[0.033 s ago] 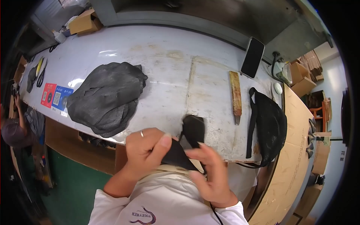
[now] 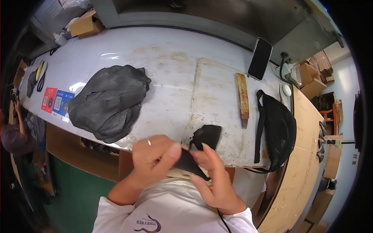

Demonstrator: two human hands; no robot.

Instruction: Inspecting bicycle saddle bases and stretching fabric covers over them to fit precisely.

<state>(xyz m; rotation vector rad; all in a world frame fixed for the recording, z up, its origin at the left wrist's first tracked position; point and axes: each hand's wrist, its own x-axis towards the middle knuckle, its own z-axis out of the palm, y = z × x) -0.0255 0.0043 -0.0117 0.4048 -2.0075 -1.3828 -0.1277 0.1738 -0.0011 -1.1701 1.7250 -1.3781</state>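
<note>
My left hand (image 2: 153,155), a ring on one finger, is closed with its thumb on a black piece of flexible material (image 2: 189,164). My right hand (image 2: 217,176) is beside the piece's right side, thumb and index finger spread apart, its other fingertips close to my left thumb. Just beyond my hands another black flap (image 2: 208,136) rises at the table's front edge; whether it joins the held piece is hidden. A large crumpled heap of dark grey material (image 2: 110,103) lies on the table to the left.
The white table (image 2: 167,93) carries a rusty flat-bladed tool (image 2: 242,99), a black mesh bag-like item (image 2: 278,132) and a propped phone (image 2: 260,58). Scissors (image 2: 42,75) lie far left. Cardboard (image 2: 291,171) flanks the right side. Another person (image 2: 17,134) is at the left edge.
The black flap beyond my hands has swung right and spread wider. My right hand has tilted slightly, its thumb shifting left. The heap and the tools stay put.
</note>
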